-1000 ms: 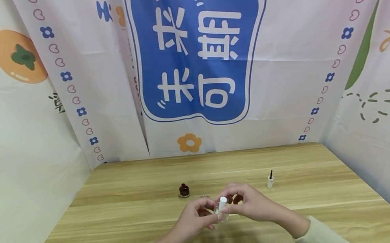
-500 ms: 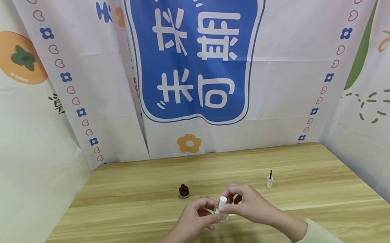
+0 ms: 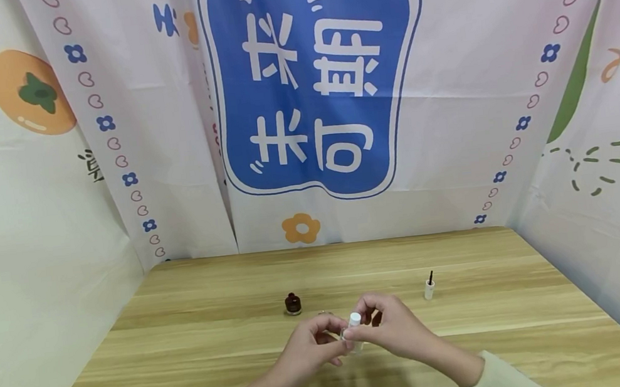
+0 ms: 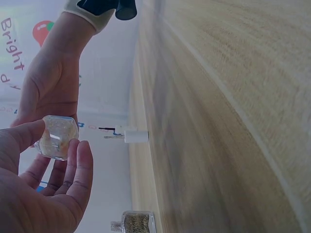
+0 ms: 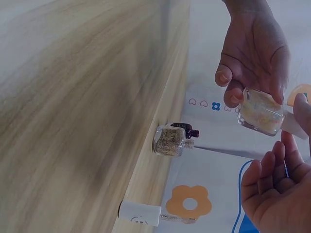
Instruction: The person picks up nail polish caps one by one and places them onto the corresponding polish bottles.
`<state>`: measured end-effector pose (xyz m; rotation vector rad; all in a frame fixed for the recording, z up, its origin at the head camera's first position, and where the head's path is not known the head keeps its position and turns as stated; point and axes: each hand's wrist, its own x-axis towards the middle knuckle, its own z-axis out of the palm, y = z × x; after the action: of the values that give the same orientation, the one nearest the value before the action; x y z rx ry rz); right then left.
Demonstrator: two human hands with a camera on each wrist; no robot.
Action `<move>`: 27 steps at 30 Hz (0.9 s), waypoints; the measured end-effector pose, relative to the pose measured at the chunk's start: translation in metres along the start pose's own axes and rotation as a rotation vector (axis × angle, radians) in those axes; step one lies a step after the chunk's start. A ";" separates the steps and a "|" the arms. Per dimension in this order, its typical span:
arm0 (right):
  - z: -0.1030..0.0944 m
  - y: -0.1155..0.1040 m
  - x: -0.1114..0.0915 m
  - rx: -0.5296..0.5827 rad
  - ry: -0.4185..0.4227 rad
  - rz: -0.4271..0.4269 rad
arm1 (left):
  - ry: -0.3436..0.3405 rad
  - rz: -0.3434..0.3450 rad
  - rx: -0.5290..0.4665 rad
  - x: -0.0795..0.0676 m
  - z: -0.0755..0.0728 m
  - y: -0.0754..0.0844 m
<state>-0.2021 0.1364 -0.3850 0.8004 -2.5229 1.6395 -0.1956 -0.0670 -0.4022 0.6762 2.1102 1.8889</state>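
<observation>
My left hand point(image 3: 310, 346) holds a small clear nail polish bottle point(image 5: 261, 111) with pale, shimmery contents between thumb and fingers, above the table. The bottle's white cap point(image 3: 355, 319) is on it, and my right hand point(image 3: 395, 328) pinches that cap. In the left wrist view, the bottle's base point(image 4: 57, 137) faces the camera and hides the cap. Behind the hands stand an uncapped gold-glitter nail polish bottle point(image 5: 169, 141) and a dark red one point(image 3: 293, 304). A white cap with a dark brush point(image 3: 430, 289) stands brush-up to the right.
A second white cap with a glittery brush point(image 5: 140, 213) stands on the table in the right wrist view. The wood-grain table point(image 3: 200, 331) meets printed cloth hangings point(image 3: 452, 141) at its back and sides.
My right thumb and fingers have shifted slightly leftward around the white cap, and the right forearm has moved a little. The left hand and the bottle have stayed almost still.
</observation>
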 end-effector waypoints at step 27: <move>-0.012 0.014 0.003 0.287 -0.163 -0.010 | 0.010 -0.034 -0.044 0.003 -0.001 0.002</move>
<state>-0.2138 0.1500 -0.3909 1.0050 -2.4070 2.0433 -0.1981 -0.0666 -0.3993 0.6187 2.0660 1.9190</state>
